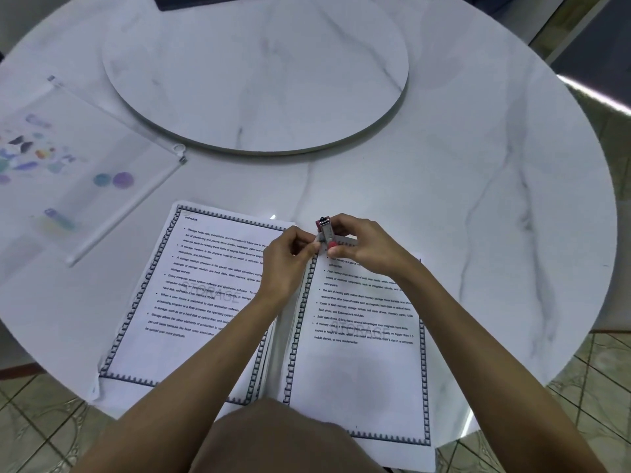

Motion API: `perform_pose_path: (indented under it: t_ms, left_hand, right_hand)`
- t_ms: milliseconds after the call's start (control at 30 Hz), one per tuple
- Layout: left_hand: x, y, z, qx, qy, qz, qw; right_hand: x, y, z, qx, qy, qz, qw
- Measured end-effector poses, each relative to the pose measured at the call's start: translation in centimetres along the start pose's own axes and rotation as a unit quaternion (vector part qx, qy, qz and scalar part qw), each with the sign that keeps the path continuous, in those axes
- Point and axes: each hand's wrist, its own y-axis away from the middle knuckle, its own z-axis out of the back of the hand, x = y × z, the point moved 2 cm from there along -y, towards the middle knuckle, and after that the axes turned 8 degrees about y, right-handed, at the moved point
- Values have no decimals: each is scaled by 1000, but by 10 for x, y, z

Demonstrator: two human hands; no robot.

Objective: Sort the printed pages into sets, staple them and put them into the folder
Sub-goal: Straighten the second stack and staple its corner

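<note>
Round white marble-pattern table [478, 186], raised circular turntable [256, 73] of matching marble at its centre, dark flat object [205, 1] cut off at the far edge, patterned floor tiles [611, 363] below.

Glossy marble-look table [478, 199], matt paper pages [191, 302], translucent plastic folder [85, 165].

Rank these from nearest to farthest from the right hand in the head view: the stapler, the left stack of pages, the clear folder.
1. Stapler: held in the right hand.
2. Left stack of pages: lies left of both hands.
3. Clear folder: far left on the table.
</note>
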Motion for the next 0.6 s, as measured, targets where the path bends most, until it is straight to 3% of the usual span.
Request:
perform_pose_path:
  t_ms: [167, 367, 600]
  left_hand:
    - [-1, 1, -1, 2, 17, -1, 1000]
    - [6, 7, 0, 44, -39, 20, 998]
    - [5, 7, -7, -3, -59, 5, 998]
  right_hand:
    - [-4, 1, -1, -18, -20, 1, 1000]
    - [-13, 1, -3, -38, -60, -3, 997]
    - [-15, -3, 2, -9, -108, -7, 994]
